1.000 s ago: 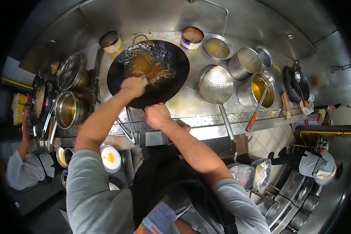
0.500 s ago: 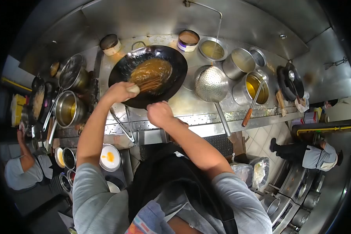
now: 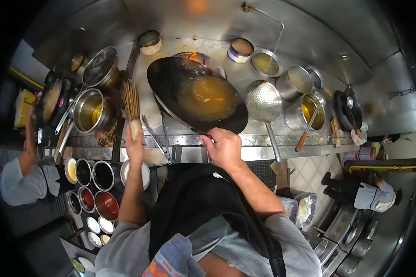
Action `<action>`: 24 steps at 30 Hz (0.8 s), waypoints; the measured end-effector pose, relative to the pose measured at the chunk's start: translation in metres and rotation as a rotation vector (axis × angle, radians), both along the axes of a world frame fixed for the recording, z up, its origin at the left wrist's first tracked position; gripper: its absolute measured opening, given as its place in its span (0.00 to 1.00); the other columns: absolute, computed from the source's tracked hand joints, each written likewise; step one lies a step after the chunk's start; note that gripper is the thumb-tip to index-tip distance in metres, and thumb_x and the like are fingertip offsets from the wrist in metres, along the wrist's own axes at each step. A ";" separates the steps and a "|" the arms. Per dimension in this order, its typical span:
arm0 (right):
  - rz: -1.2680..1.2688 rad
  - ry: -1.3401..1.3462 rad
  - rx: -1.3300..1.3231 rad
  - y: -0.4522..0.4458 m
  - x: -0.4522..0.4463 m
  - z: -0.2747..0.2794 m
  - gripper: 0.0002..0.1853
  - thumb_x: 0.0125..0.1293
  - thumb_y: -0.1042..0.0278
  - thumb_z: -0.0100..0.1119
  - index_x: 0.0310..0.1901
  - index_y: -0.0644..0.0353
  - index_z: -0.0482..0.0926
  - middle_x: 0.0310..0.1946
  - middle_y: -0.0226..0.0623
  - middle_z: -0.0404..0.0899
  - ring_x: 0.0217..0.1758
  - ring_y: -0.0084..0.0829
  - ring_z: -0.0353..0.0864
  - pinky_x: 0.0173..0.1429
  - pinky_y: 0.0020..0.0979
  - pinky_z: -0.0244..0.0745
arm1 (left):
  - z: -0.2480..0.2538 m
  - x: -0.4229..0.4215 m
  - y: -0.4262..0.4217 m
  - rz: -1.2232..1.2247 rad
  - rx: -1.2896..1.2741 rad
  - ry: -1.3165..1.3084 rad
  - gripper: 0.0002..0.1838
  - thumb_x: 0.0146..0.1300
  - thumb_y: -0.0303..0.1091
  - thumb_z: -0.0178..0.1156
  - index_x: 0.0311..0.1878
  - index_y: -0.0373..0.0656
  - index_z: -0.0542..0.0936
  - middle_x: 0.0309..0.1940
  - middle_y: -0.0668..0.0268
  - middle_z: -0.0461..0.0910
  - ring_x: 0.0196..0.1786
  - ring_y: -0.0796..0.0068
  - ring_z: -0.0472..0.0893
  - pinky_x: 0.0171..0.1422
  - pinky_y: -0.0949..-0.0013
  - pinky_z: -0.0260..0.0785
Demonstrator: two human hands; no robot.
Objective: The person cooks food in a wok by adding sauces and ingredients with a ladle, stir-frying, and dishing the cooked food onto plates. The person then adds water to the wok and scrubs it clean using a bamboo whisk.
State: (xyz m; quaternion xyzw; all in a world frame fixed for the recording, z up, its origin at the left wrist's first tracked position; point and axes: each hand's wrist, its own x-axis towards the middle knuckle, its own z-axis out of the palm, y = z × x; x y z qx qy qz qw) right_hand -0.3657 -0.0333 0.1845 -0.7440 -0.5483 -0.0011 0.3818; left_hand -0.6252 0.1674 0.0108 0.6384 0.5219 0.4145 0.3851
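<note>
A bamboo brush (image 3: 131, 101) stands bristles up in my left hand (image 3: 134, 142), whose fingers are wrapped round its pale handle. My right hand (image 3: 225, 148) is closed on the near handle of a large black wok (image 3: 164, 81). The wok is tilted down to the right, with brown-yellow liquid (image 3: 208, 98) pooled in its right part. Behind it, orange flame shows in the burner (image 3: 196, 57). Metal tongs (image 3: 156, 140) lie on the front ledge between my left hand and the wok.
A perforated ladle (image 3: 264, 102), a pot of oil (image 3: 309, 113) and another pot (image 3: 294, 83) stand to the right. More pots (image 3: 88, 111) and sauce containers (image 3: 102, 175) are at the left. One person (image 3: 23, 177) works far left; another (image 3: 376, 196) stands far right.
The brush has left the wok and moved left, turning bristles up. The wok has tipped to the right in my right hand and shifted off the burner, with its liquid pooling rightward.
</note>
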 end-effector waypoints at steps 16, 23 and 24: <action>-0.326 0.592 0.167 0.013 0.006 0.020 0.12 0.66 0.64 0.71 0.32 0.64 0.83 0.20 0.38 0.79 0.22 0.24 0.74 0.29 0.31 0.70 | -0.118 -0.004 -0.066 0.106 -0.185 0.458 0.44 0.73 0.47 0.59 0.82 0.45 0.47 0.50 0.31 0.75 0.50 0.33 0.78 0.58 0.43 0.69; -0.070 0.092 0.102 0.022 -0.003 0.008 0.12 0.61 0.63 0.71 0.27 0.58 0.79 0.23 0.42 0.81 0.28 0.45 0.83 0.32 0.40 0.78 | -0.196 -0.022 -0.033 -0.053 -0.383 0.626 0.47 0.63 0.35 0.59 0.81 0.35 0.46 0.60 0.27 0.70 0.60 0.31 0.74 0.69 0.46 0.67; 0.008 0.003 0.070 0.023 0.001 -0.008 0.12 0.60 0.63 0.71 0.26 0.58 0.78 0.23 0.40 0.81 0.29 0.43 0.84 0.33 0.39 0.78 | -0.183 -0.023 -0.033 -0.107 -0.348 0.650 0.48 0.62 0.34 0.60 0.81 0.35 0.46 0.62 0.28 0.69 0.63 0.32 0.73 0.70 0.47 0.66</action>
